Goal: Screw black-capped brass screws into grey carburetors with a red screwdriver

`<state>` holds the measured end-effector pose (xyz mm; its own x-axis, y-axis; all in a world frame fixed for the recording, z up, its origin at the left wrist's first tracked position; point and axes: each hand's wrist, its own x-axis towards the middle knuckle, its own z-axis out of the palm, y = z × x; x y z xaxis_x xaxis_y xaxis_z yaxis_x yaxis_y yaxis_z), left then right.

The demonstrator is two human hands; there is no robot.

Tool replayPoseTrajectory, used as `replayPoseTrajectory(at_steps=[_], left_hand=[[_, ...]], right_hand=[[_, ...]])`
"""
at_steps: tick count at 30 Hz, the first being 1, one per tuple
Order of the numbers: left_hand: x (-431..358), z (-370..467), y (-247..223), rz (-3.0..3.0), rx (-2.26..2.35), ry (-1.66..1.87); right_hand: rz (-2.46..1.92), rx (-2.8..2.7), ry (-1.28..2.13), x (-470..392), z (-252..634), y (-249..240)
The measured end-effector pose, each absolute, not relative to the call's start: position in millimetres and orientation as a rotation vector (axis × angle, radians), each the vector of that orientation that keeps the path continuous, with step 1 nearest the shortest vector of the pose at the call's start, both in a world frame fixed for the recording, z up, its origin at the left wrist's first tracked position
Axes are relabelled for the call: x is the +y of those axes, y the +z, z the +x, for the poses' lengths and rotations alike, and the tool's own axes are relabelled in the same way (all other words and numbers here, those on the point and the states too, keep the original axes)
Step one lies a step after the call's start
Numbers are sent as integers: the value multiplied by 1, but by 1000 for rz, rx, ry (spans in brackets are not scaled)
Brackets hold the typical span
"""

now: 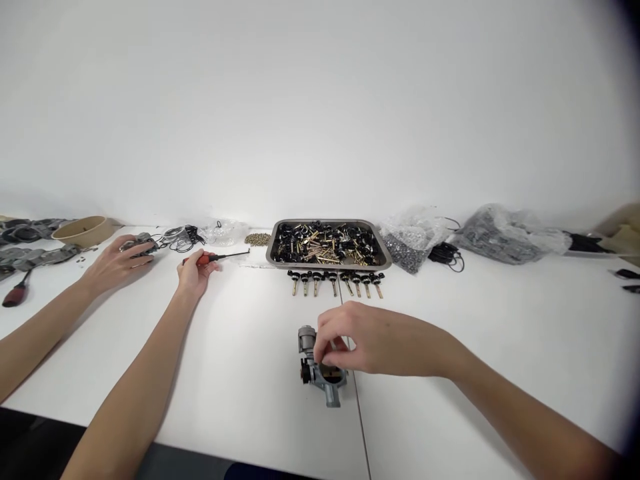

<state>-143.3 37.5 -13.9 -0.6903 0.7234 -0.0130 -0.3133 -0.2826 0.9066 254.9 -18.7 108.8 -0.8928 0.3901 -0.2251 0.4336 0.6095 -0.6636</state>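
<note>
My left hand [196, 275] reaches toward the back left of the table, closed around the red handle of a screwdriver [230, 255]. Its dark shaft points right, close to a small pile of brass-coloured screws [257, 239]. At the front, my right hand [350, 339] is bent over a grey metal carburetor [333, 395], thumb and fingers pinched together at its round opening. Whatever the fingertips hold is hidden. A brass-coloured piece shows inside the opening, and a black part sits on the left side. Beyond lies a row of black-headed brass shafts [334, 285].
A metal tray [329, 265] heaped with similar shafts stands behind the row. Plastic bags of small parts [505, 237] and black rings [445, 255] lie right. At left, a co-worker's hand [113, 263] touches a grey part near a yellow bowl [85, 231] and another screwdriver [17, 293].
</note>
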Motion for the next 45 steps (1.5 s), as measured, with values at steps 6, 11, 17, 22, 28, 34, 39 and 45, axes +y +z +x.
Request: replayPoseTrajectory(at_steps=[6, 11, 17, 22, 28, 34, 39, 45], left_hand=[[41, -142, -13, 547, 1364, 1998], [42, -141, -10, 540, 1389, 1971], [40, -140, -11, 551, 1380, 1977], [41, -141, -12, 563, 1369, 1991], [41, -141, -12, 574, 1352, 1989], [41, -140, -11, 556, 1338, 1986], [40, -142, -12, 552, 1321, 2005], [39, -142, -13, 554, 1296, 2017]], right_hand=[[663, 2780, -1135, -19, 259, 102], [643, 2764, -1138, -19, 259, 99], [635, 2754, -1175, -17, 259, 95], [618, 2744, -1205, -16, 258, 93], [605, 2786, -1186, -9, 255, 89], [627, 2676, -1269, -2, 255, 85], [673, 2588, -1343, 0, 253, 86], [706, 2528, -1370, 2, 252, 86]])
